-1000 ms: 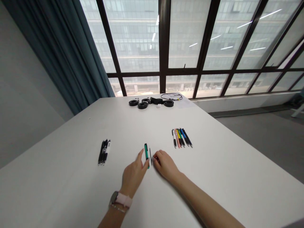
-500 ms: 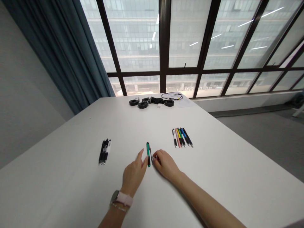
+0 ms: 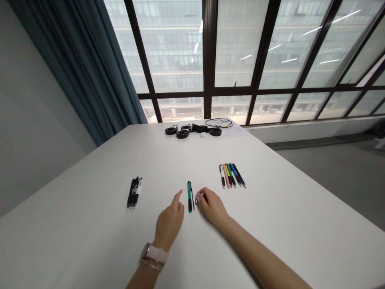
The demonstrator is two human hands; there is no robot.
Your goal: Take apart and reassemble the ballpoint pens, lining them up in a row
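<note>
While both of our hands are resting on the white desk [image 3: 270, 224] near its middle, we are flanking a green pen [image 3: 189, 196] that is lying flat between them, pointing toward the far edge. A thin dark refill [image 3: 193, 197] is lying just beside the pen on its right. Our left hand [image 3: 169, 221] is sitting just to the pen's left with the fingers loosely spread and the forefinger stretched forward, gripping nothing. Our right hand [image 3: 213, 207] is sitting just right of the refill with its fingertips pinched narrowly on a small silvery part [image 3: 197, 199]; what that part is, we cannot tell. We are wearing a pink-strapped watch [image 3: 152, 254] on the left wrist. Toward the left edge, black pens [image 3: 134, 192] are lying in a bundle. Toward the right edge, coloured pens [image 3: 232, 175] are lying side by side. Near the far edge, black rings [image 3: 192, 130] and a thin cable [image 3: 219, 121] are lying together.
</note>
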